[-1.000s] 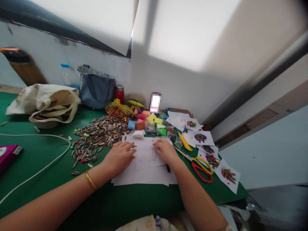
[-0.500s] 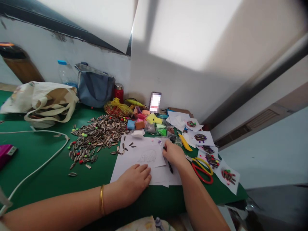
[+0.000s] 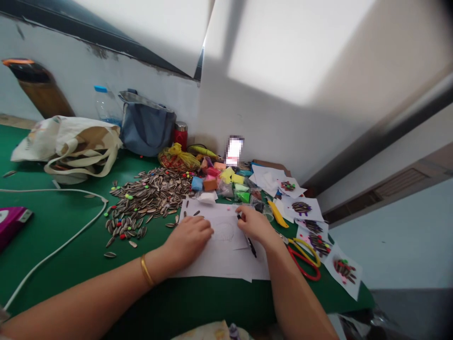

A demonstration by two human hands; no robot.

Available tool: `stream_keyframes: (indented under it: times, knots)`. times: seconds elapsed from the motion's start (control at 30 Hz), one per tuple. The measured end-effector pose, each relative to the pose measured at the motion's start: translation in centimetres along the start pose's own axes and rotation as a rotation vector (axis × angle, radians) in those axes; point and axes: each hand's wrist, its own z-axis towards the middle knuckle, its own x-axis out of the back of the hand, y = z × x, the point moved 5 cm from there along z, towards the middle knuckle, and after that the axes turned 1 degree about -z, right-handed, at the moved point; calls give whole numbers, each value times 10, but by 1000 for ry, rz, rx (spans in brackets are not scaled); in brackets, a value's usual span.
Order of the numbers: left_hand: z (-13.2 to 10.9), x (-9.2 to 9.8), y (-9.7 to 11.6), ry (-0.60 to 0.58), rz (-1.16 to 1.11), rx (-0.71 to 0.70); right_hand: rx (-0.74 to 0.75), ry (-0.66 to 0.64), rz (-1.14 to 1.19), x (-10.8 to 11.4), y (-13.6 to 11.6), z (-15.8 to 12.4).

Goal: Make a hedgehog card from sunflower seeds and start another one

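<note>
White paper sheets (image 3: 226,264) lie in front of me, the small top one bearing a faint pencil drawing (image 3: 223,231) of a rounded, hedgehog-like animal. My left hand (image 3: 191,241), a gold bangle at its wrist, rests flat over the left part of the sheets, fingers stretched out. At their upper right my right hand (image 3: 253,223) has its fingers closed round a black pen (image 3: 251,246). The pen's dark end shows at the fingertips and its other end below the palm; the middle is hidden. A few sunflower seeds (image 3: 197,213) lie on the paper's upper left.
Left of the paper spreads a heap of sunflower seeds (image 3: 155,191) with coloured bits. Behind are clay packets (image 3: 210,184) and a phone (image 3: 234,151). Scissors (image 3: 304,257), a yellow cutter (image 3: 278,214) and seed-covered paper pieces (image 3: 342,271) lie right. A white cable (image 3: 71,238) crosses the left side.
My left hand has moved up and left over the paper, covering the drawing's left part and some seeds. My right hand stays near the same spot. The view has shifted slightly.
</note>
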Motion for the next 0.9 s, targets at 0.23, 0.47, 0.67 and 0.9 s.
stream_keyframes:
  times: [0.23,0.47,0.67,0.9]
  knots:
    - [5,5,-48,22,77,138,1,4,198,-21,13,3]
    - [-6,19,-75,32,203,356,10,37,216,-21,14,0]
    - [-63,29,-102,84,218,490,28,44,159,-22,13,-1]
    - [-100,9,-132,58,283,551,41,54,121,-19,8,-2]
